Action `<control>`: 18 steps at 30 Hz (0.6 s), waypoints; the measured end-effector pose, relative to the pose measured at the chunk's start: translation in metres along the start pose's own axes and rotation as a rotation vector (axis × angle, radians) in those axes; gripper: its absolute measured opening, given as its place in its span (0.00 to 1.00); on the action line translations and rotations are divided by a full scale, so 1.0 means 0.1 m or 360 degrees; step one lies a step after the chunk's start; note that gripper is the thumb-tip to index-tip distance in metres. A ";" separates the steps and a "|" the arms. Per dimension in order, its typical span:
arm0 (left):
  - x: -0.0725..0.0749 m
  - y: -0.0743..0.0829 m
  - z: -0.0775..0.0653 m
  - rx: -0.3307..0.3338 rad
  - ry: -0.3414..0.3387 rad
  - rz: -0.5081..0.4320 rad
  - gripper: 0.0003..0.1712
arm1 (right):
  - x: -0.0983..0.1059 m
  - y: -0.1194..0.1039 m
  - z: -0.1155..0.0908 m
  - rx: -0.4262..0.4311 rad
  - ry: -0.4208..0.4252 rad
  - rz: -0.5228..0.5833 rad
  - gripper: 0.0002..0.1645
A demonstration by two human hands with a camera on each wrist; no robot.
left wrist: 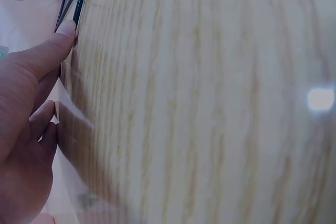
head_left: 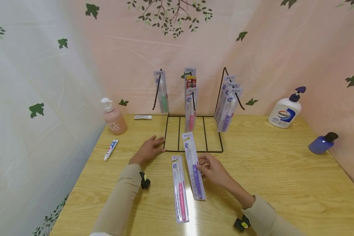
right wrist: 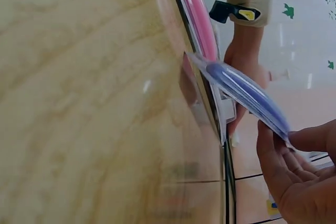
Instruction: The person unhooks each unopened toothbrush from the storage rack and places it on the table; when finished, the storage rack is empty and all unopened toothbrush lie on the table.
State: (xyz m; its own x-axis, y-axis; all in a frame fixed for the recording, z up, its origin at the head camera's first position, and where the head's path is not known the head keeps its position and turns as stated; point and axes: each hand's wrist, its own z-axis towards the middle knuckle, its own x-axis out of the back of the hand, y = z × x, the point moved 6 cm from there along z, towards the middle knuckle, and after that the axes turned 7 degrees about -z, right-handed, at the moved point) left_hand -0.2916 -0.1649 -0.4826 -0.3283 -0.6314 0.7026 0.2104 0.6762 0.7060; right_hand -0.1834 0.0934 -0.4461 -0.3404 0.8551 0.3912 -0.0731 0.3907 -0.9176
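Observation:
My right hand point(head_left: 213, 170) pinches the right edge of a packaged purple toothbrush point(head_left: 195, 172) between thumb and fingers. In the right wrist view the pack point(right wrist: 247, 93) tilts up from the tabletop, its lower end near the wood. Left of it a packaged pink toothbrush point(head_left: 180, 193) lies flat on the table. My left hand point(head_left: 148, 150) rests at the front left corner of a black wire display rack point(head_left: 193, 151), fingers fairly straight and touching its base. The left wrist view shows the thumb point(left wrist: 50, 48) against the wire; the other fingertips are partly hidden.
Toothbrush packs hang on the rack's hooks: green point(head_left: 162, 93) at left, pink point(head_left: 191, 111) in the middle, several purple point(head_left: 227, 111) at right. Around stand a pink pump bottle point(head_left: 115, 121), two toothpaste tubes point(head_left: 110, 150), a white pump bottle point(head_left: 284, 113) and a blue bottle point(head_left: 321, 145).

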 end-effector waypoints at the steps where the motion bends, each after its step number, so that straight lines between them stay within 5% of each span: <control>1: 0.00 0.00 0.00 0.0005 -0.0003 -0.0006 0.32 | -0.01 0.02 -0.01 -0.0024 -0.0018 -0.0005 0.15; 18: 0.00 -0.01 0.00 -0.0008 -0.0005 -0.0006 0.33 | -0.14 0.32 -0.18 -0.0376 -0.0201 -0.0057 0.10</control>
State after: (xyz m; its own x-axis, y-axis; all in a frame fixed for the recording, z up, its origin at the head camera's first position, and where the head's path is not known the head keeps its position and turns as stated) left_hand -0.2922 -0.1656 -0.4832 -0.3318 -0.6326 0.6998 0.2136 0.6721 0.7089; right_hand -0.1643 0.0997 -0.4796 -0.4567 0.7959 0.3975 0.1285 0.5012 -0.8558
